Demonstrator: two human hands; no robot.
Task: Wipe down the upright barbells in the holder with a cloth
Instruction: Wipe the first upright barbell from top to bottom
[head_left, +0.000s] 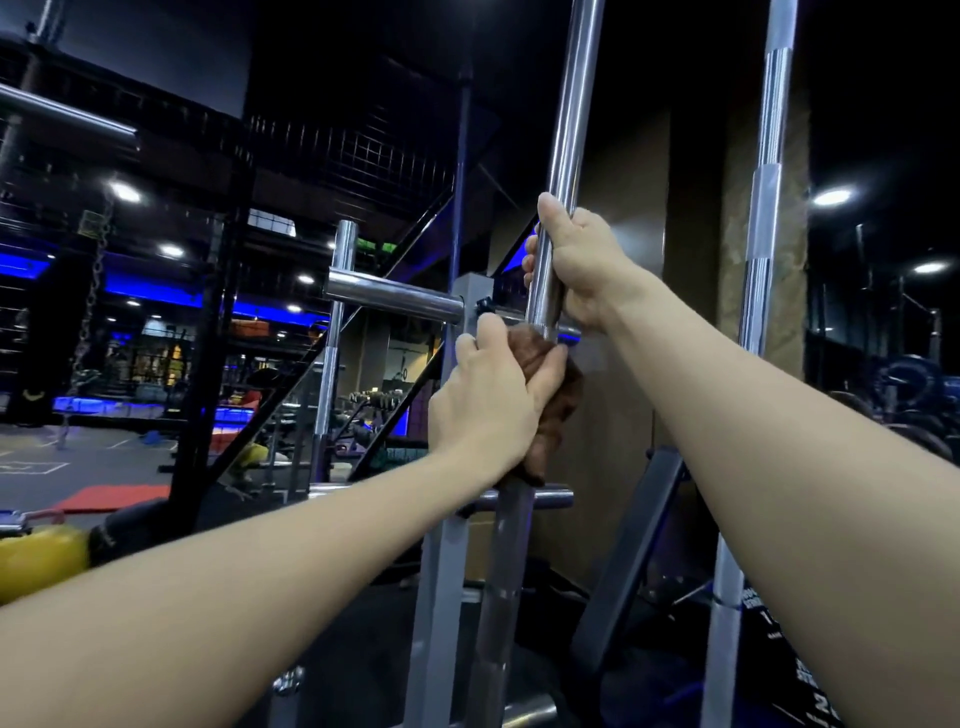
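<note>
The grey rack (441, 561) with its short chrome pegs stands behind everything, and three upright barbells rise in front of it or beside it: one to the left (335, 332), one far right (763, 208), and the middle barbell (563, 135), which is the one being worked on. Its foot and the holder it stands in are out of view below.

The right hand (582, 260) is curled round the middle barbell's chrome sleeve, thumb up, steadying it. Just beneath, the left hand (493, 395) is wrapped round a brown cloth (558, 389), which is bunched around the bar where the sleeve meets the darker shaft (the cloth hides the bar there).

So the step in hand looks like the wipe of this middle bar, with the cloth mid-way along its visible length. The next move, I judge, calls for sliding the cloth along the bar with a firm squeeze while the upper hand keeps it from tipping; that hand would need to shift for the cloth to reach the sleeve beneath it.
</note>
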